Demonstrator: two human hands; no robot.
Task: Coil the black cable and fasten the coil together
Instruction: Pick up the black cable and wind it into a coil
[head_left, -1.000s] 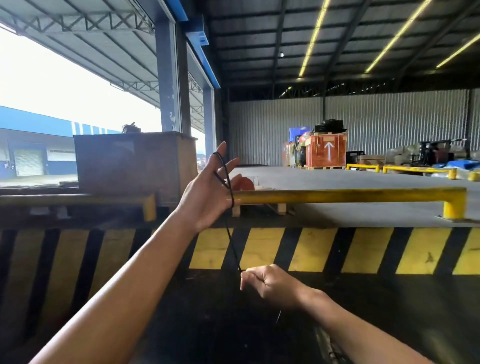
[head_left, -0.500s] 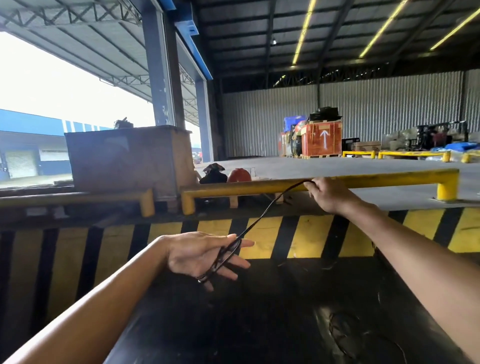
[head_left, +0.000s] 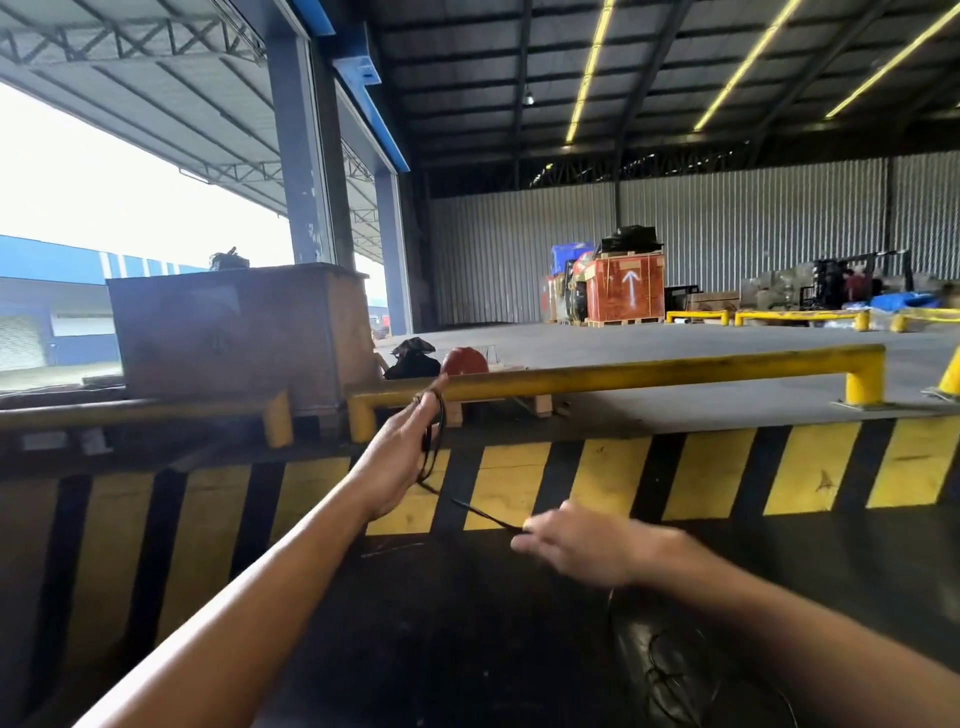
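Note:
A thin black cable (head_left: 470, 512) is looped around my left hand (head_left: 397, 457), which is raised with its fingers pointing up toward the yellow rail. The loops hang along the palm side near the fingers. From there the cable runs down and right to my right hand (head_left: 582, 551), which is blurred by motion and pinches the strand at its fingertips. More slack cable (head_left: 670, 670) lies in loose curls on the dark surface at the lower right, hard to make out.
A yellow-and-black striped barrier (head_left: 717, 473) stands just ahead, with a yellow pipe rail (head_left: 623, 374) above it. A wooden crate (head_left: 234, 332) sits at the left. A red helmet (head_left: 464, 361) and a black bundle (head_left: 413, 358) lie behind the rail. Orange crates (head_left: 626, 291) stand far back.
My left hand rose from a low, flat pose to upright near the rail. My right hand dropped from the rail down and left, bringing the cable strand toward the left hand.

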